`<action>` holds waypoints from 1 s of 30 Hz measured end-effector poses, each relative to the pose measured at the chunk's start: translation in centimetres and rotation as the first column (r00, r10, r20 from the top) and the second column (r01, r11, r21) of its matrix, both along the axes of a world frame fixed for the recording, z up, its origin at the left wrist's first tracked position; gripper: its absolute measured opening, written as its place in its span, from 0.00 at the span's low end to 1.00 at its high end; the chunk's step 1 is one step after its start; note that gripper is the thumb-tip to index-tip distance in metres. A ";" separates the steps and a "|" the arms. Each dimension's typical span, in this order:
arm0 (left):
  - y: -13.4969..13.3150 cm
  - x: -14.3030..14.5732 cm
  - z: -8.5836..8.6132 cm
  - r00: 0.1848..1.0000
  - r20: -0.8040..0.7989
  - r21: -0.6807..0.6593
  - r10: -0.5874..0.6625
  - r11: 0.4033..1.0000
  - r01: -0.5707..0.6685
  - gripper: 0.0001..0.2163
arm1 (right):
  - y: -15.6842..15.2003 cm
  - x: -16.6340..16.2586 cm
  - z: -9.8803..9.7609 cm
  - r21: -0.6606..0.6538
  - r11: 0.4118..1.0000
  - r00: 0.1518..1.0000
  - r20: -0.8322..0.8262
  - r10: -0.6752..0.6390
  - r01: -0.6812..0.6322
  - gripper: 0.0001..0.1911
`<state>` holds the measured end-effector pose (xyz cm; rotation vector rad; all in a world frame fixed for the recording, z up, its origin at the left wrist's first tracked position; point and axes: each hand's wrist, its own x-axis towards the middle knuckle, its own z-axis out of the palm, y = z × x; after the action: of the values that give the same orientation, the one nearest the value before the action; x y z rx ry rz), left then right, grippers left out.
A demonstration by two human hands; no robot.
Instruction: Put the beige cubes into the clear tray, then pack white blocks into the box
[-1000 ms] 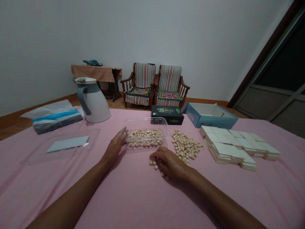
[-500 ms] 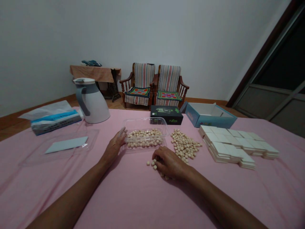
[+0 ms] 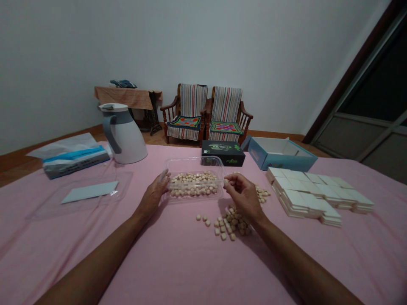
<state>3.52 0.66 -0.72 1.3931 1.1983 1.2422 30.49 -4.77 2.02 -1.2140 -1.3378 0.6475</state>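
A clear plastic container (image 3: 220, 190) stands in front of me, its floor covered with small pale wooden cubes (image 3: 193, 190). My left hand (image 3: 157, 188) grips its left side, fingers against the wall. By the right wall is my right hand (image 3: 243, 195), thumb and fingertips pinched on what looks like one small wooden cube (image 3: 226, 181). Loose wooden cubes (image 3: 233, 220) lie in a pile under and beside my right hand, which hides part of them. A few stray ones rest on the cloth nearer to me.
White square tiles (image 3: 302, 186) are stacked at right, before a blue open box (image 3: 280, 159). A black box (image 3: 222, 153) stands behind the container. At left are a white jug (image 3: 129, 137), a tissue pack (image 3: 74, 160) and a clear lid (image 3: 124, 186) on the pink cloth (image 3: 165, 262).
My right hand has moved up and away from the near loose cubes to the container's right wall, uncovering part of the pile. My left hand stays on the container.
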 end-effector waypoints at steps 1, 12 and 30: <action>0.0 0.0 -0.1 1.000 -0.001 0.000 -0.001 1.000 0.001 0.32 | 0.1 0.2 0.0 -0.011 1.000 0.999 -0.054 0.005 -0.006 0.13; 0.1 0.1 -0.1 1.000 0.009 0.001 0.003 1.000 -0.003 0.31 | -0.3 0.3 0.6 0.018 0.998 0.994 -0.090 0.068 -0.067 0.08; 0.2 -0.1 -0.3 1.000 0.002 0.014 0.016 1.000 -0.016 0.32 | -3.1 -2.6 -1.6 -0.109 0.909 0.693 0.613 0.380 -0.403 0.08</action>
<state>3.43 0.87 -1.01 1.3944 1.2034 1.2646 27.89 -7.88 0.38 -1.1639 -2.2115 0.5231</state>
